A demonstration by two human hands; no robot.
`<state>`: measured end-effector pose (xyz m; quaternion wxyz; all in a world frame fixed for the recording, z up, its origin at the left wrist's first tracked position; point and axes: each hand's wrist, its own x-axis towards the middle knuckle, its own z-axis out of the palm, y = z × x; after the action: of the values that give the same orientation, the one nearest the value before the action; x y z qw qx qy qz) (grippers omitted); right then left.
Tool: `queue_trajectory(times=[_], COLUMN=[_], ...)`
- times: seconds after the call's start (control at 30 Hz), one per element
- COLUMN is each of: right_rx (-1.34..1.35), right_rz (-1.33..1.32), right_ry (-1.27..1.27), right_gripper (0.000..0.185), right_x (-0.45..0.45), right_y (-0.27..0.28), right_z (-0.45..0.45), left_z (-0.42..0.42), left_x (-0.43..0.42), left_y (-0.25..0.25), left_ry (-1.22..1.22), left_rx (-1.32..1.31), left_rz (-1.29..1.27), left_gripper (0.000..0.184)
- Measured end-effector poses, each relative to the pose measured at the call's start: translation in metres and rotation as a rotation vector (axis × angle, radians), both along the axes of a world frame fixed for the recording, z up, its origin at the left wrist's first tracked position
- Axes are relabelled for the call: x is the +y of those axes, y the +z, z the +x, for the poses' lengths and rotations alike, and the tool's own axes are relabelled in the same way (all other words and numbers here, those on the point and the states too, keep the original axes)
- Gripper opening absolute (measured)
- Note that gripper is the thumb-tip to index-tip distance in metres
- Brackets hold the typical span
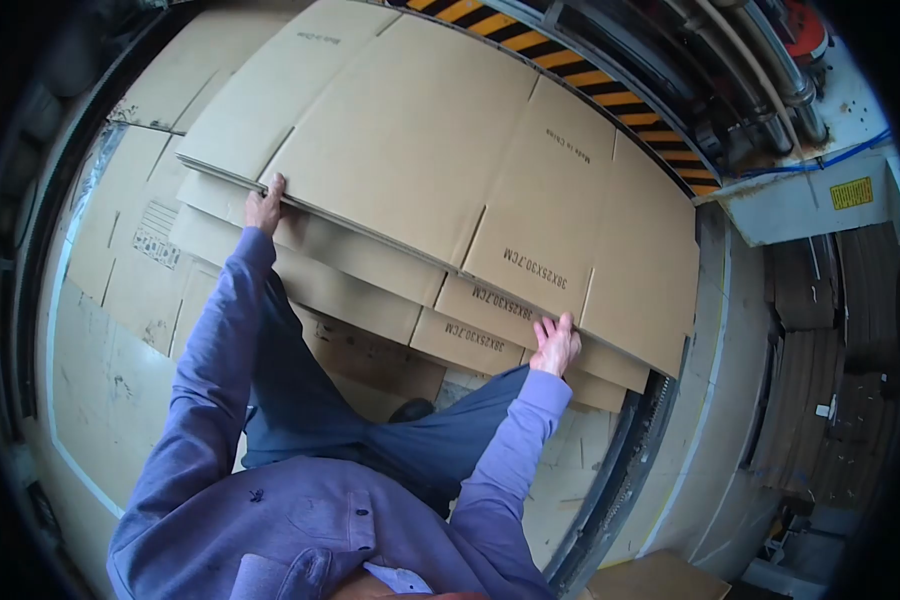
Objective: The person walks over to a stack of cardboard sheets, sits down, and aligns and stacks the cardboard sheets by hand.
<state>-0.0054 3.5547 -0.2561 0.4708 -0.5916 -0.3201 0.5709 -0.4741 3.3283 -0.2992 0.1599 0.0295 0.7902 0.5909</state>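
Note:
Before me lies a stack of flat brown cardboard box blanks (400, 110), printed with "Made in China" and "38X25X30.7CM". My left hand (263, 208) is closed on the near edge of the top blanks, toward their left end. Farther right, my right hand (556, 345) grips the same near edge, its fingertips partly hidden at the board. Under the upper bundle, lower cardboard blanks (470, 335) stick out toward me in stepped layers.
A black-and-yellow striped barrier (560, 60) runs behind the stack, with machinery (770, 90) beyond. More cardboard stacks (820, 400) stand at the right. A dark metal rail (620, 480) runs along the floor beside my right arm. Flat cardboard (130, 230) lies at the left.

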Motion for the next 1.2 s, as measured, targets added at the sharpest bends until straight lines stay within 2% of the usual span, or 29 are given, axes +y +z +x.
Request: queue_trajectory(times=[0.03, 0.1, 0.13, 0.23, 0.27, 0.4, 0.5, 0.53, 0.57, 0.63, 0.67, 0.73, 0.77, 0.8, 0.9, 0.93, 1.03, 1.1, 1.13, 1.2], right_rx=[0.002, -0.008, 0.03, 0.271, 0.243, 0.188, 0.128, 0.136, 0.143, -0.092, -0.228, -0.442, -0.462, -0.483, -0.53, -0.543, -0.513, -0.513, -0.527, -0.49], right_rz=[-0.002, -0.009, -0.036, -0.201, -0.16, -0.089, -0.035, -0.041, -0.049, 0.0, 0.031, 0.021, 0.019, 0.015, 0.035, 0.045, 0.052, 0.076, 0.081, 0.057], right_ry=[0.011, 0.027, 0.109, -0.12, -0.152, -0.236, -0.238, -0.212, -0.185, -0.237, -0.254, -0.301, -0.32, -0.341, -0.363, -0.364, -0.359, -0.352, -0.346, -0.325], right_gripper=[0.051, 0.051, 0.07, 0.085, 0.088, 0.097, 0.096, 0.096, 0.095, 0.087, 0.085, 0.08, 0.08, 0.08, 0.079, 0.079, 0.08, 0.08, 0.081, 0.081], right_x=[0.001, 0.002, 0.003, 0.016, 0.019, 0.026, 0.028, 0.036, 0.041, 0.053, 0.06, 0.071, 0.072, 0.071, 0.071, 0.071, 0.075, 0.08, 0.078, 0.08], right_y=[-0.001, -0.003, -0.004, 0.013, 0.025, 0.043, 0.049, 0.037, 0.027, 0.005, -0.003, -0.004, -0.002, 0.001, 0.005, 0.004, -0.005, -0.01, -0.013, -0.02], right_z=[-0.001, 0.004, 0.011, 0.034, 0.039, 0.057, 0.052, 0.058, 0.061, 0.064, 0.065, 0.059, 0.052, 0.047, 0.043, 0.044, 0.049, 0.05, 0.054, 0.06], left_z=[-0.002, -0.003, 0.001, 0.017, 0.017, 0.014, 0.015, 0.021, 0.012, -0.012, 0.001, -0.042, -0.03, -0.008, -0.014, -0.011, 0.002, 0.088, 0.115, 0.155], left_x=[-0.001, -0.006, -0.008, -0.015, -0.018, -0.015, -0.01, -0.006, -0.007, -0.012, -0.005, 0.0, 0.008, 0.016, 0.02, 0.013, 0.001, 0.003, 0.002, -0.003], left_y=[0.003, 0.006, 0.008, 0.032, 0.033, 0.039, 0.055, 0.055, 0.038, 0.002, 0.026, -0.028, 0.003, 0.031, 0.039, 0.052, 0.042, 0.139, 0.168, 0.223], left_ry=[0.016, -0.043, -0.074, 0.0, 0.005, 0.144, 0.052, 0.112, 0.105, 0.089, 0.139, 0.111, 0.098, 0.169, 0.071, -0.033, 0.235, 0.101, 0.013, -0.222], left_rx=[-0.007, -0.07, -0.106, -0.231, -0.271, -0.266, -0.37, -0.325, -0.27, -0.159, -0.114, -0.032, 0.01, -0.249, -0.3, -0.381, 0.26, 0.403, 0.459, 0.788], left_rz=[-0.061, 0.062, 0.122, 0.269, 0.34, 0.387, 0.35, 0.444, 0.296, 0.002, -0.082, -0.154, -0.189, -0.025, -0.093, -0.106, -0.579, 0.125, 0.45, 0.741], left_gripper=[0.07, 0.076, 0.079, 0.099, 0.11, 0.097, 0.096, 0.085, 0.083, 0.078, 0.075, 0.077, 0.078, 0.082, 0.097, 0.1, 0.086, 0.069, 0.055, 0.065])
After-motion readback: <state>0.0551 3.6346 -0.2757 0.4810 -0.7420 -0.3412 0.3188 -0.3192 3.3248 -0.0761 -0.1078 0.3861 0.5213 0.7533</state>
